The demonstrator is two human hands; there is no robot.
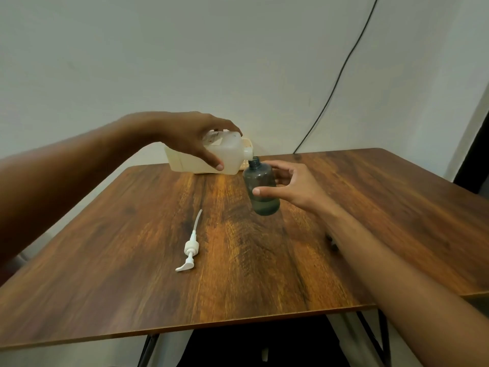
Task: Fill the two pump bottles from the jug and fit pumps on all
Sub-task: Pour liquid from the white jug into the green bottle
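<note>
My left hand [195,137] grips a translucent white jug [230,154], tipped on its side with its spout right at the mouth of a grey-green bottle [262,189]. That bottle stands slightly tilted on the wooden table [132,234], with no pump on it, and my right hand [291,185] wraps around it, thumb in front. A little liquid shows at the bottle's base. A white pump [190,249] with its long dip tube lies flat on the table, nearer me and to the left.
Behind the jug, a cream basket [182,160] sits at the table's far edge against the wall. A black cable [341,72] runs down the wall to the table's back. Black table legs [375,337] show below the front edge.
</note>
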